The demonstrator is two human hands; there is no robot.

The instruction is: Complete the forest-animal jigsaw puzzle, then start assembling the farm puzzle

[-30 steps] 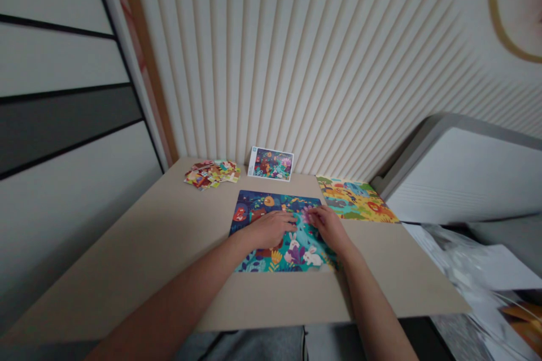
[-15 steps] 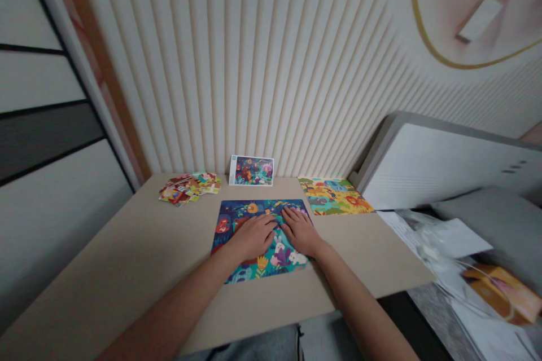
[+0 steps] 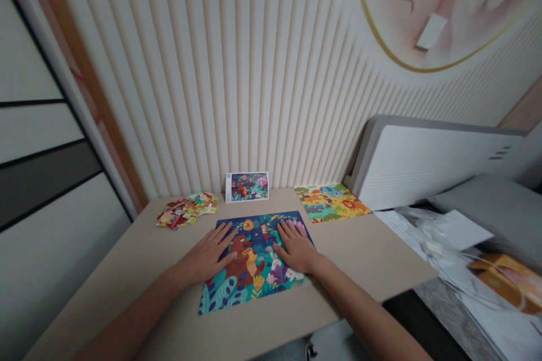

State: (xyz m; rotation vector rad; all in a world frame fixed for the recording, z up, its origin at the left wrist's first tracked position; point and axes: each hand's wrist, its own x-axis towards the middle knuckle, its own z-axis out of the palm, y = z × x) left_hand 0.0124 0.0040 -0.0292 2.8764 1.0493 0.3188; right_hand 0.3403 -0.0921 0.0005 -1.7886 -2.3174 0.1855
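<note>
An assembled dark blue and teal puzzle [image 3: 249, 262] with a bear and rabbits lies flat on the beige table [image 3: 169, 316]. My left hand [image 3: 205, 256] rests palm down over its left edge, fingers spread, holding nothing. Flat on the puzzle's right part lies my right hand [image 3: 296, 247], also with fingers apart and nothing in it; it covers some of the picture there. Behind the puzzle, a small card [image 3: 248, 186] showing the same kind of scene leans upright against the wall.
A pile of loose puzzle pieces [image 3: 186, 210] lies at the back left. Another puzzle, yellow with a lion [image 3: 332, 203], is flat at the back right. Beyond the table's right side are papers [image 3: 461, 228], a plastic bag and an orange box [image 3: 508, 281].
My left hand has moved left from the puzzle's middle to its left edge and its fingers have spread, uncovering the bear. My right hand stays on the right part. The camera view has shifted.
</note>
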